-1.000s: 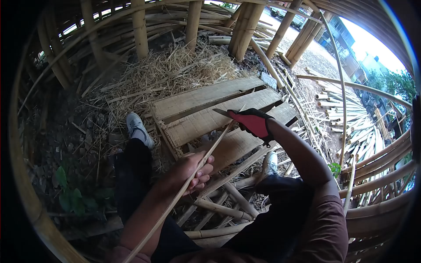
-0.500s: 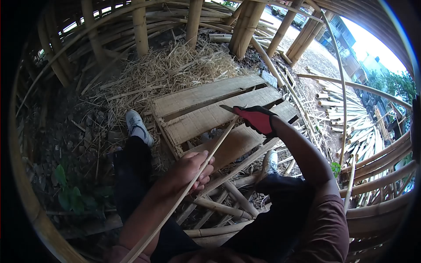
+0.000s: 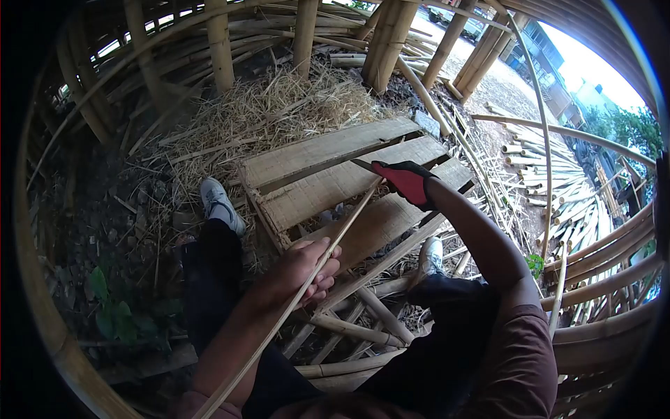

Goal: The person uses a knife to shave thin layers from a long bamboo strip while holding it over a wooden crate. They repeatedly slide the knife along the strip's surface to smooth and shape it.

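My bare left hand (image 3: 310,271) is closed around a long, thin bamboo strip (image 3: 273,329). One end of the strip runs back along my left forearm, and the other slants up to my right hand. My right hand (image 3: 410,186), in a red and black glove, is closed on a knife (image 3: 362,165). The blade points left past the glove, and the handle is hidden in the grip. The strip's far end meets the glove just below the blade; whether blade and strip touch I cannot tell. Both hands are above a low slatted wooden platform (image 3: 324,149).
Straw-like shavings (image 3: 279,115) lie heaped beyond the platform, with bamboo posts (image 3: 391,45) behind. Cut bamboo poles (image 3: 558,181) are spread at the right. A curved bamboo rail (image 3: 604,279) stands near my right elbow. My shoes (image 3: 216,199) flank the platform.
The right hand and knife have shifted very slightly upward in the view, and the blade's angle has turned a little. The left hand keeps its hold on the strip.
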### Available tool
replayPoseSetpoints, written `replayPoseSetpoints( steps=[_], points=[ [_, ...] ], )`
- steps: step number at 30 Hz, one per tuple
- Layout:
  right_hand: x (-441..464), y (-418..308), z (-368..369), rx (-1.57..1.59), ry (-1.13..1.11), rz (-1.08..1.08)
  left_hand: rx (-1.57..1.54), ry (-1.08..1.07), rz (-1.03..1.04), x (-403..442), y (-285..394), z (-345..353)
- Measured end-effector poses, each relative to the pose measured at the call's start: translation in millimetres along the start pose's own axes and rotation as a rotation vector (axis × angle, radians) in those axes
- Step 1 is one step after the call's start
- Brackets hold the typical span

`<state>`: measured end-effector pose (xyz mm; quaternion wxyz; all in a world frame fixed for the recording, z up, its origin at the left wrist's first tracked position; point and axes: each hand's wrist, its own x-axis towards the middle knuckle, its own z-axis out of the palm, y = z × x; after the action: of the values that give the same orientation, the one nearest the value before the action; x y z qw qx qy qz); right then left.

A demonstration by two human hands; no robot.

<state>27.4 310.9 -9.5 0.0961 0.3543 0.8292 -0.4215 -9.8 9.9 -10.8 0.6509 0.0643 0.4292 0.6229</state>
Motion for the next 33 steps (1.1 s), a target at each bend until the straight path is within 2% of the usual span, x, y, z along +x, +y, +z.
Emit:
replayPoseSetpoints(
  steps=[4,7,9,11,12,13,15,16,18,20,21,23,25,26,27,29,31,33],
  points=[
    [-63.7,-40.9,17.9,-0.114,-0.075,0.014,0.045,0.029,0.007,-2.3,2.6,3.7],
    [-15.0,-7.1,2.3,-0.149,0.043,-0.063,-0.005,0.005,-0.008,-0.8,0.3,-0.6],
    [-4.4,2.0,-0.5,-0.081,0.087,-0.029,0.0,0.001,-0.007,-0.9,0.8,0.2],
    [-34.4,-13.3,12.6,0.091,-0.001,0.022,0.018,-0.001,0.021,-2.0,2.1,0.5],
    [-55.6,-25.0,21.2,-0.036,-0.027,0.013,-0.024,-0.019,0.008,-1.3,1.0,-1.9],
    [-59.2,-26.5,25.4,0.033,-0.131,0.043,-0.064,-0.038,-0.005,0.2,0.0,-3.9],
    [-47.9,-25.0,15.8,-0.035,-0.112,0.067,-0.064,-0.055,0.002,3.7,-1.2,-7.3],
    [-0.9,7.3,4.8,0.002,0.046,-0.014,-0.058,-0.066,0.011,3.5,-2.3,-7.6],
    [-3.0,10.5,2.5,0.033,0.018,-0.017,-0.046,-0.045,0.004,-0.3,-0.8,-1.9],
    [-43.5,-14.7,18.0,-0.023,-0.048,-0.028,-0.04,-0.026,0.002,-1.3,0.9,-0.8],
    [-50.8,-14.8,29.5,0.052,-0.048,-0.041,-0.058,-0.03,0.002,-0.5,0.0,-2.1],
    [-58.6,-30.6,13.2,-0.084,-0.12,0.026,-0.073,-0.035,-0.008,2.4,-1.3,-5.5],
    [-10.6,5.2,3.9,-0.149,0.09,-0.082,-0.101,-0.075,-0.005,4.7,-0.8,-8.8],
    [-5.2,8.4,-2.3,-0.074,0.112,0.038,-0.098,-0.044,-0.006,3.6,0.3,-6.3],
    [-5.7,11.3,1.4,-0.075,0.115,0.035,-0.096,-0.045,-0.002,2.2,0.3,-5.1],
    [-11.7,17.5,15.8,0.141,0.139,-0.054,-0.116,-0.038,0.0,-1.4,-0.9,-3.5],
    [-29.2,2.4,12.5,0.146,0.127,-0.037,-0.06,0.004,-0.002,-10.6,2.2,5.0],
    [-34.8,-2.3,2.6,0.098,-0.042,0.051,-0.01,0.049,-0.013,-10.1,3.6,5.6]
  ],
)
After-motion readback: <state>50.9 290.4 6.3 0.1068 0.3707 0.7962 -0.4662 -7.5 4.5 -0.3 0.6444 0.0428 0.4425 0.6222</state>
